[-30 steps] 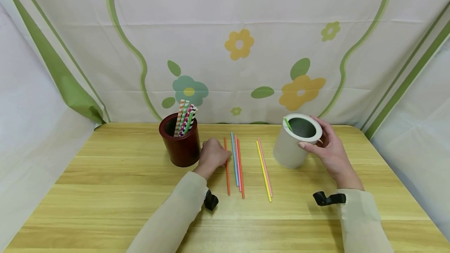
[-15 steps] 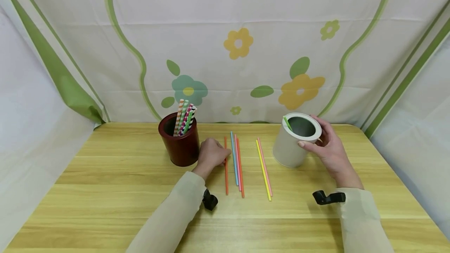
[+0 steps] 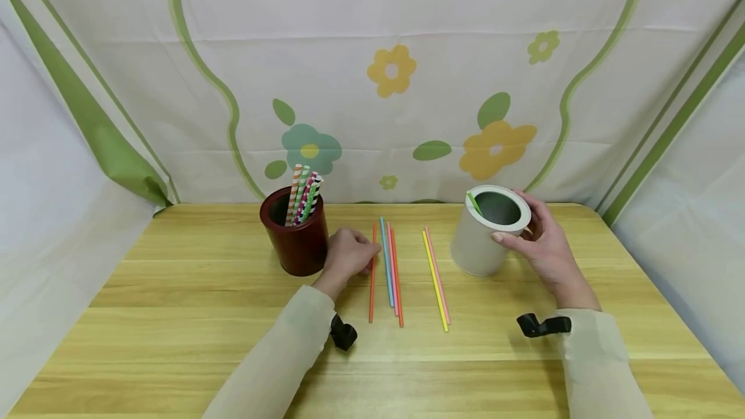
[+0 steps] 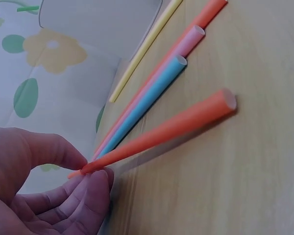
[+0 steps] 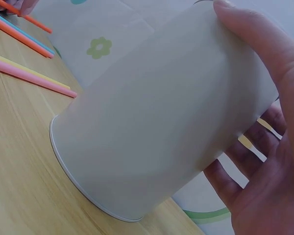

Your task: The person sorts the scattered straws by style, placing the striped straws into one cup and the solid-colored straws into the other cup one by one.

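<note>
My left hand (image 3: 349, 254) pinches an orange-red straw (image 4: 176, 125) between thumb and fingers, close over the wooden table. In the left wrist view, the straw's near end casts a shadow on the wood. On the right, my right hand (image 3: 547, 254) grips a white can (image 3: 474, 244), thumb near the rim and fingers around its far side. A green straw (image 3: 474, 202) leans inside that can. Beside the held straw lie a blue straw (image 3: 386, 264), a pink straw (image 3: 392, 264) and another orange-red straw (image 3: 398, 283).
A dark red can (image 3: 297, 247) stands just left of my left hand, holding several patterned straws (image 3: 302, 196). Between the middle straws and the white can, a yellow straw (image 3: 435, 283) lies alongside a pink straw (image 3: 438, 270). A flowered curtain (image 3: 372, 115) hangs behind the table (image 3: 465, 380).
The pinched orange-red straw has turned slightly, its near end swinging left, as my left hand shifts a little left. My right hand keeps its grip on the white can.
</note>
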The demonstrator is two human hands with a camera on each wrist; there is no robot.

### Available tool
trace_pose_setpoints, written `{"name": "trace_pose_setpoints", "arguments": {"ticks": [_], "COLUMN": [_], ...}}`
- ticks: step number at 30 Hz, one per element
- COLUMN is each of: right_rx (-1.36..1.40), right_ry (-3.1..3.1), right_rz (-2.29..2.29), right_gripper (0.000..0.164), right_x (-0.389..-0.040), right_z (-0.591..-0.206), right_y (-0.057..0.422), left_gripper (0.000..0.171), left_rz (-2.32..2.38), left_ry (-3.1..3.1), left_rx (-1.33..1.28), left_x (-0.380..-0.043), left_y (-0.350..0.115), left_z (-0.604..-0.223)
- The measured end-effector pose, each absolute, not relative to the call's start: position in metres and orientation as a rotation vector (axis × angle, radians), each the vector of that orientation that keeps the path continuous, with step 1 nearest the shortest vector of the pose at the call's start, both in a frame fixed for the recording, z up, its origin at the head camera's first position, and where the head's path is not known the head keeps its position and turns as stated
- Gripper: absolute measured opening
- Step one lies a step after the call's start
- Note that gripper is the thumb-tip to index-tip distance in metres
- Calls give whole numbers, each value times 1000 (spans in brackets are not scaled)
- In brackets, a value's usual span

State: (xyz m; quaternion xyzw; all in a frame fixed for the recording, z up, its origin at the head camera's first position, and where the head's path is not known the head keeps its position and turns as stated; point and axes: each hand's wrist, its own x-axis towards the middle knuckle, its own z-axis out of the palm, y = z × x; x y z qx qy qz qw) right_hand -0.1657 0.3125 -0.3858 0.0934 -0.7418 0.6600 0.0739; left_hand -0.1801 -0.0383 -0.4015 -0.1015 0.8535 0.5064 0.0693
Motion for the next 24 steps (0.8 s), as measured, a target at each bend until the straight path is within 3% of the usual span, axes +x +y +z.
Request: {"name": "trace_pose_setpoints", "arguments": {"ticks": [24], "right_rx": [275], "right_ry": [-2273], "right_rz": [1922], "right_gripper": [84], "right_x": [-167], "right_z": [-387], "right_y": [313], "left_gripper": [10], "left_rz": [1865], "left_ry": [2478], "left_rx": [-107], "left_x": [-168], "left_y": [-30], "left_z": [-371]}}
